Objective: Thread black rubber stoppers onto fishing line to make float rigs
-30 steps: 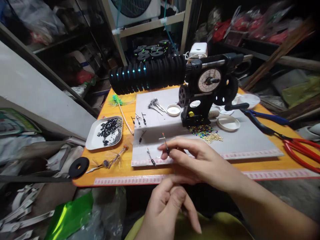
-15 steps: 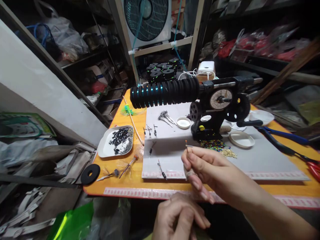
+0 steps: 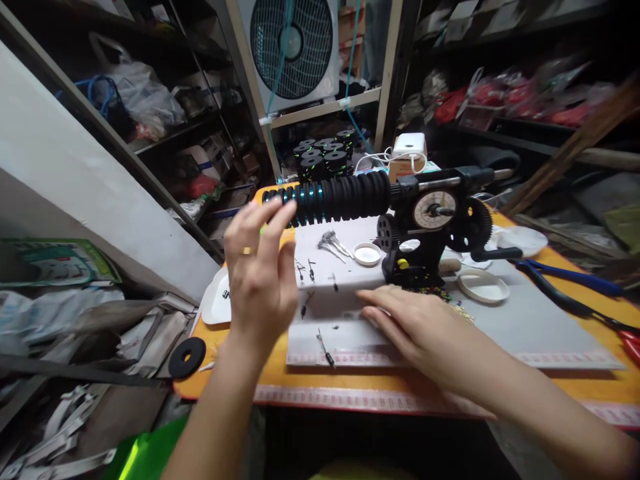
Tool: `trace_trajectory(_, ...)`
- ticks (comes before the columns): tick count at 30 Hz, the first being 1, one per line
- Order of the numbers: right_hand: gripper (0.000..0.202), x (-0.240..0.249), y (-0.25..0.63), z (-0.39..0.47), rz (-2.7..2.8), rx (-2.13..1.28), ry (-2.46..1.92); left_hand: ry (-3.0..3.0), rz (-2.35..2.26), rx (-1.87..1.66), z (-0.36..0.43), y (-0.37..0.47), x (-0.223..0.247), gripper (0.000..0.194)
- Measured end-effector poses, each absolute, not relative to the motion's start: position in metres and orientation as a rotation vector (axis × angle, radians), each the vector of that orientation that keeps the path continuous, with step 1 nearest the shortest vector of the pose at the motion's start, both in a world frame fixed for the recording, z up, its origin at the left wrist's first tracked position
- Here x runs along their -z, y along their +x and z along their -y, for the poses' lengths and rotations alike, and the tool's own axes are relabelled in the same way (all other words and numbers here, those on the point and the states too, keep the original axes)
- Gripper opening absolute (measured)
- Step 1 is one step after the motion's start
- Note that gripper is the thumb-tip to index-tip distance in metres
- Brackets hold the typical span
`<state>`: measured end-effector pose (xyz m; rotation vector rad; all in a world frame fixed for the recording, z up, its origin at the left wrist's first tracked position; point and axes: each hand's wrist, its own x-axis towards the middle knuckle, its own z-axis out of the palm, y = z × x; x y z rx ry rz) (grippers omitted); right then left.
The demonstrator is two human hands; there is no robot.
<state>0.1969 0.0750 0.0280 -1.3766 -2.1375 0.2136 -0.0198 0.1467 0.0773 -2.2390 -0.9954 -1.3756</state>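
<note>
My left hand (image 3: 263, 267) is raised in front of the left end of a row of black spools (image 3: 350, 195) wound with shiny blue line. Its fingers are spread; whether the tips touch the spools I cannot tell. Low over the white board (image 3: 530, 320), my right hand (image 3: 405, 313) reaches forward, fingers stretched out, nothing visible in them. To its left lie several small black pieces with thin stems, among them one piece (image 3: 335, 283) and a longer one (image 3: 326, 350) near the board's front edge. A bundle of grey-tipped strands (image 3: 334, 245) rests farther back.
The spools sit on a black hand-cranked winder (image 3: 435, 220) with gears and a dial. Round white lids (image 3: 367, 254), a white tray (image 3: 214, 307) partly behind my left hand, a black ring (image 3: 187, 357) and blue-handled pliers (image 3: 575, 277) lie around. A box fan (image 3: 291, 47) stands behind.
My left hand has risen from below the table edge to the spools. My right hand has lowered, and the small orange-tipped piece no longer shows in it. Another small black piece lies on the board.
</note>
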Motion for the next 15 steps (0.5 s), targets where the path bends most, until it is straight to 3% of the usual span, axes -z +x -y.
trace_trajectory(3, 0.029, -0.056, 0.198, -0.087, 2.1, -0.003, -1.27, -2.26, 0.989, 1.191, -0.193, -0.01, -0.103, 0.037)
trace_trajectory(7, 0.034, -0.107, 0.193, -0.122, 2.054, 0.628, -1.08, -2.29, 1.142, 1.02, -0.22, 0.002, -0.117, 0.051)
trace_trajectory(15, 0.055, -0.132, 0.174, -0.185, 2.165, 0.711, -1.524, -2.451, 1.542, 0.888, -0.237, 0.006, -0.146, 0.052)
